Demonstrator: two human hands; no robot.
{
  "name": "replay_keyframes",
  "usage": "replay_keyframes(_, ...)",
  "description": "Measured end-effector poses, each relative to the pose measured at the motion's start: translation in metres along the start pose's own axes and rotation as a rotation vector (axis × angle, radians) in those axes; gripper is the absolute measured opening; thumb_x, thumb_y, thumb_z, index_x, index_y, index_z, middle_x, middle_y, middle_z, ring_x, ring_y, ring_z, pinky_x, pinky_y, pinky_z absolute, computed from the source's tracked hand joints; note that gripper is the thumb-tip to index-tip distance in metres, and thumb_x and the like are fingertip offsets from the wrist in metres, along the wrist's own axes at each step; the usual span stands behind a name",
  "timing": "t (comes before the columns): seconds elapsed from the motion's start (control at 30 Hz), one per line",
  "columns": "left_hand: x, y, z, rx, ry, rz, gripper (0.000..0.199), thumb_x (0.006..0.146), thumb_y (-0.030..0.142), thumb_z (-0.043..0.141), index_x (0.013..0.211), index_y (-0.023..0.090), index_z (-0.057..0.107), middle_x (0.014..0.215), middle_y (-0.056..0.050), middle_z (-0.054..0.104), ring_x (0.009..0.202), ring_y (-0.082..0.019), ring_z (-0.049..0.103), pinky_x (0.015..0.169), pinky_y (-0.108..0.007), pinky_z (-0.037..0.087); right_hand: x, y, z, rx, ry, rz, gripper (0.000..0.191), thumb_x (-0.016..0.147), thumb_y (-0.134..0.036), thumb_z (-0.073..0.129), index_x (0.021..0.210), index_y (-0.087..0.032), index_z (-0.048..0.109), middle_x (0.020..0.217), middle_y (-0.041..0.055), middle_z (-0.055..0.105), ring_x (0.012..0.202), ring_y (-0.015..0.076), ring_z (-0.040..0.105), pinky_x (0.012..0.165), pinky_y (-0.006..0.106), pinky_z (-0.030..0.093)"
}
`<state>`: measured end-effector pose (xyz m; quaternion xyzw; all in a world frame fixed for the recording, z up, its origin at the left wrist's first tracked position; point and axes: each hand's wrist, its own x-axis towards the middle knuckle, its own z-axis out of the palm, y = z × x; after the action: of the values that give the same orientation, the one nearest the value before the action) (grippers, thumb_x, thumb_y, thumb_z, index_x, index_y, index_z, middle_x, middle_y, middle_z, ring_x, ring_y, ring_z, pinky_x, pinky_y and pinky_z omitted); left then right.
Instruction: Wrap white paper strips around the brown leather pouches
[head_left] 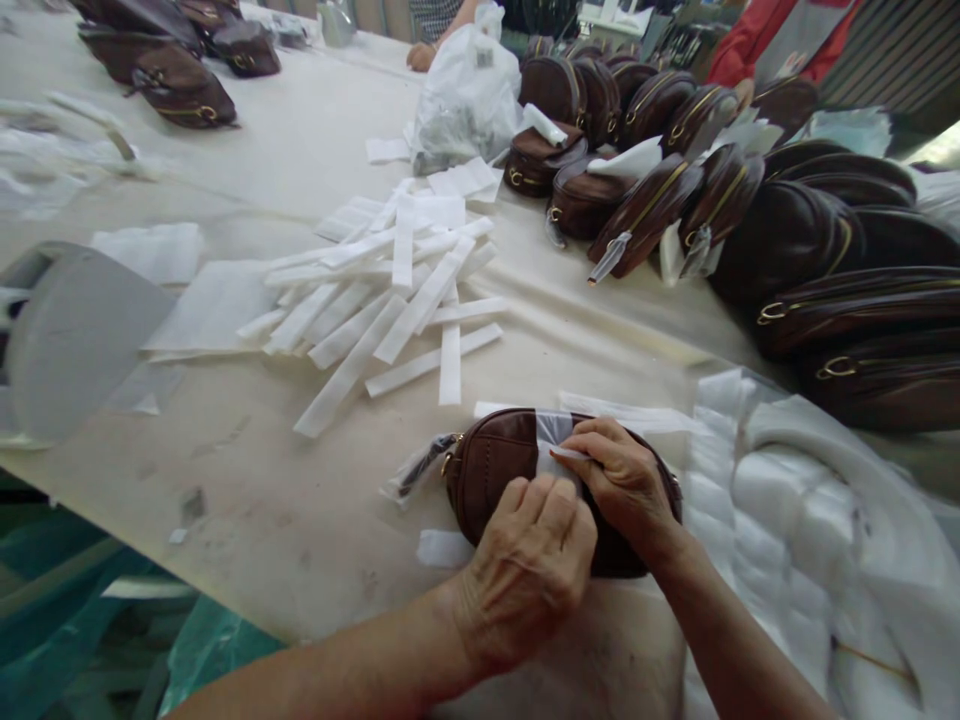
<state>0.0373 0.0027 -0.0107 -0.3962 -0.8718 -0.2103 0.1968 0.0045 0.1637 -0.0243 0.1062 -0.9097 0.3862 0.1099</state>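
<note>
A dark brown oval leather bag [499, 462] lies on the table in front of me, with a translucent white strip [551, 428] laid across its middle. My right hand [622, 478] pinches the white strip over the bag, thumb and forefinger together. Close beside it, my left hand [529, 560] is closed over the bag's near side, its knuckles up. The left fingertips are hidden, so what they grip does not show. A plastic-wrapped zipper pull [420, 468] sticks out at the bag's left end.
Loose white strips [382, 310] are heaped beyond the bag. Many brown bags [795, 235] crowd the right side, and others [184, 85] lie far left. White padded wrap [795, 510] is at my right, a grey tape dispenser [90, 335] at left. Across the table stands a person in red sleeves [739, 55].
</note>
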Motion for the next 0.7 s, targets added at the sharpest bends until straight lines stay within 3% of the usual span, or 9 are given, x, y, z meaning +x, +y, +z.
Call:
replay_keyframes(0.07,0.003,0.001,0.007,0.143,-0.060,0.040,0.034,0.090,0.012,0.030,0.109,0.001,0.056,0.108,-0.020,0.059,0.102,-0.028,0.056,0.089,-0.042,0.044,-0.001,0.000,0.000,0.011,0.003,0.006,0.022,0.087,-0.028,0.055,0.072,-0.020,0.068,0.079,0.0036,0.061,0.076,0.0155,0.059,0.071,0.027,0.049)
replay_keyframes(0.17,0.001,0.000,0.015,0.225,-0.104,0.084,0.038,0.090,0.014,0.030,0.114,0.000,0.056,0.117,-0.020,0.057,0.112,-0.030,0.053,0.098,-0.046,0.038,0.001,-0.001,0.001,0.013,0.018,0.037,0.021,0.086,-0.028,0.057,0.070,-0.020,0.067,0.077,0.0030,0.061,0.076,0.0157,0.059,0.072,0.027,0.049)
replay_keyframes(0.6,-0.001,-0.003,0.015,0.171,-0.170,0.064,0.033,0.089,0.025,0.041,0.109,0.005,0.057,0.127,-0.023,0.053,0.123,-0.034,0.046,0.101,-0.050,0.035,0.011,0.000,0.008,-0.126,0.147,0.119,0.016,0.083,-0.027,0.059,0.069,-0.020,0.063,0.074,0.0039,0.060,0.073,0.0180,0.058,0.072,0.032,0.049)
replay_keyframes(0.7,-0.001,-0.005,0.015,0.181,-0.215,0.059,0.031,0.089,0.025,0.042,0.109,0.006,0.057,0.128,-0.022,0.052,0.124,-0.033,0.045,0.099,-0.051,0.036,0.014,-0.003,0.010,-0.125,0.226,0.130,0.014,0.082,-0.029,0.059,0.074,-0.019,0.063,0.078,0.0042,0.059,0.070,0.0169,0.058,0.071,0.033,0.051)
